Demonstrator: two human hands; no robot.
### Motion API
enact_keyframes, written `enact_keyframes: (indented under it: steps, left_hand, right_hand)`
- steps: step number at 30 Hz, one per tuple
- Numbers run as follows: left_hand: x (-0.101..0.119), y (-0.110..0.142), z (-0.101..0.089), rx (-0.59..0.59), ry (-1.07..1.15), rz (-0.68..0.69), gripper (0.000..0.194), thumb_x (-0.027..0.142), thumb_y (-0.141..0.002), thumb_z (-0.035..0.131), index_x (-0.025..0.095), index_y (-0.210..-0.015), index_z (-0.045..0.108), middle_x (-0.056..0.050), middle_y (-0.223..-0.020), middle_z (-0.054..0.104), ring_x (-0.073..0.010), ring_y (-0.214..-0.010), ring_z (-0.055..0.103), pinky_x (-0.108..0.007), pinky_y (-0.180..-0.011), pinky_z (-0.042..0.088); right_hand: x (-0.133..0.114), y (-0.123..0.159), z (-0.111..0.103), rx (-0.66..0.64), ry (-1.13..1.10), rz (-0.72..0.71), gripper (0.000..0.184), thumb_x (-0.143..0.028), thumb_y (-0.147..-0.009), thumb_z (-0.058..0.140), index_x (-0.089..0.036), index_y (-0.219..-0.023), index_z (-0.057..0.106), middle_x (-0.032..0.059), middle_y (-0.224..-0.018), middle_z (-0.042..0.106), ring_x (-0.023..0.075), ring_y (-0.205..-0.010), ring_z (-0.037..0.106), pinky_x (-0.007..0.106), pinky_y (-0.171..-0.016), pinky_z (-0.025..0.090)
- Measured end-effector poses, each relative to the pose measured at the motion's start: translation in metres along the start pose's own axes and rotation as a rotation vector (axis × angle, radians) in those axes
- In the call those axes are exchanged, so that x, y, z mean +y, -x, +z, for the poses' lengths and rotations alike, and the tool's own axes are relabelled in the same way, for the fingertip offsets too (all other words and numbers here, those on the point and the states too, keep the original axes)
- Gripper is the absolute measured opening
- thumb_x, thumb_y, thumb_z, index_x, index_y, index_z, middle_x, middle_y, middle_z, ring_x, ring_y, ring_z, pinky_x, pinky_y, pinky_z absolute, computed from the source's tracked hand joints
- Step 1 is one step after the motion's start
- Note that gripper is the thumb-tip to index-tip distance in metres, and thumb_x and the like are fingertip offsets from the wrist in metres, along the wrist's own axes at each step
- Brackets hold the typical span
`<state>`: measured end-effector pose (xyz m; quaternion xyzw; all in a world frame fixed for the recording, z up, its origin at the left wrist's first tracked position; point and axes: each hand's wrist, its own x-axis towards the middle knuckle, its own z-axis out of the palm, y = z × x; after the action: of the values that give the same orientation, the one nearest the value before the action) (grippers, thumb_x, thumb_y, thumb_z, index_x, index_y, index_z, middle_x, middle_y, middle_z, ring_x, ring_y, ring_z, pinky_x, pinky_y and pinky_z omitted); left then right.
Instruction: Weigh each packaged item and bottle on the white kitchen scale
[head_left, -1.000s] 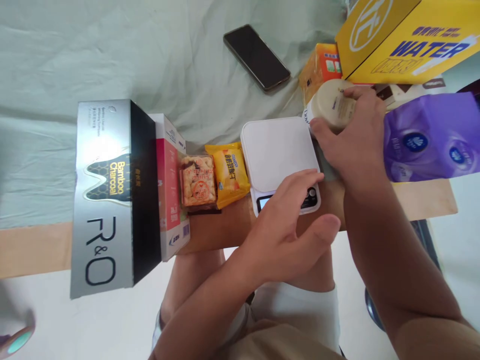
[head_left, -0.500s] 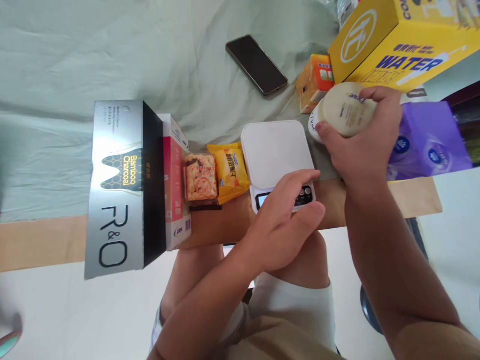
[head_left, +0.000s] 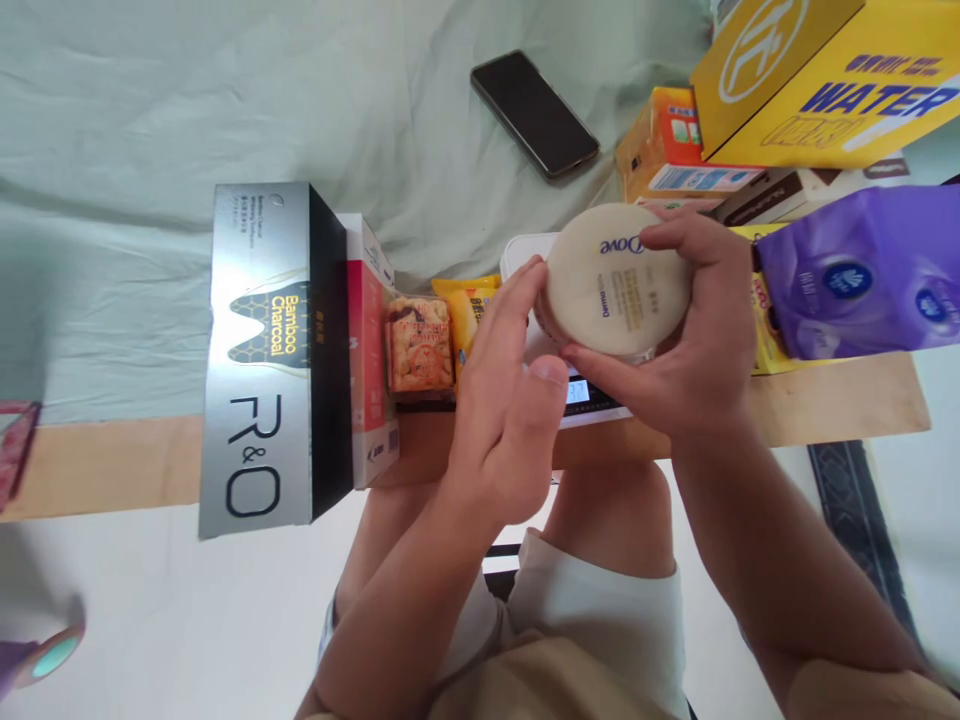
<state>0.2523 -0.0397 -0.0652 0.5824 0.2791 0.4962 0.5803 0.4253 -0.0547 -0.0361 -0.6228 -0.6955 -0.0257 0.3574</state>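
Observation:
My right hand grips a round cream-coloured Dove jar from its right side, thumb along the near edge and fingers over the far rim. The jar is above the white kitchen scale and hides most of its plate; whether it touches the plate I cannot tell. My left hand is at the scale's left side, fingers stretched out, fingertips at the jar's left edge. Part of the scale's lit display shows between my hands. Left of the scale lie a yellow snack packet, partly covered by my left hand, and a clear-wrapped cracker block.
A silver-black toothpaste box and a pink-white box stand on the left. A phone lies at the back. On the right are an orange box, a yellow WATER box and a purple pack.
My right hand has carried the jar leftward from beside the scale to above it. My left hand has shifted left, off the scale's buttons, to the jar's left edge.

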Motion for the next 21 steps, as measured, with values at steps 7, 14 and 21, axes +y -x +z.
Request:
enact_keyframes:
  steps: [7, 14, 21]
  left_hand:
    - [0.001, -0.001, -0.004, 0.023, -0.048, -0.029, 0.058, 0.065, -0.108, 0.039, 0.034, -0.155, 0.053, -0.002, -0.173, 0.046, -0.0286, -0.166, 0.038, -0.052, -0.140, 0.031]
    - [-0.003, 0.000, -0.005, 0.033, -0.036, -0.009, 0.061, 0.069, -0.107, 0.039, 0.034, -0.154, 0.054, -0.004, -0.169, 0.050, -0.0334, -0.164, 0.041, -0.057, -0.138, 0.031]
    - [-0.005, -0.001, -0.004, 0.059, 0.004, -0.009, 0.057, 0.069, -0.105, 0.046, 0.039, -0.151, 0.058, -0.002, -0.165, 0.051, -0.0343, -0.162, 0.041, -0.055, -0.137, 0.033]
  right_hand:
    - [0.025, 0.015, -0.001, 0.005, -0.161, 0.101, 0.076, -0.076, -0.092, 0.053, -0.037, -0.155, 0.037, 0.0125, -0.157, 0.047, 0.0352, -0.151, 0.053, 0.059, -0.123, 0.049]
    - [0.042, 0.076, 0.017, 0.416, -0.294, 0.298, 0.048, -0.062, -0.096, 0.044, -0.034, -0.132, 0.057, 0.0091, -0.123, 0.059, 0.0306, -0.120, 0.067, 0.054, -0.097, 0.058]
    - [0.043, 0.081, 0.025, 0.532, -0.524, 0.382, 0.043, -0.059, -0.091, 0.063, -0.026, -0.120, 0.065, 0.0066, -0.118, 0.065, 0.0229, -0.113, 0.068, 0.045, -0.100, 0.056]
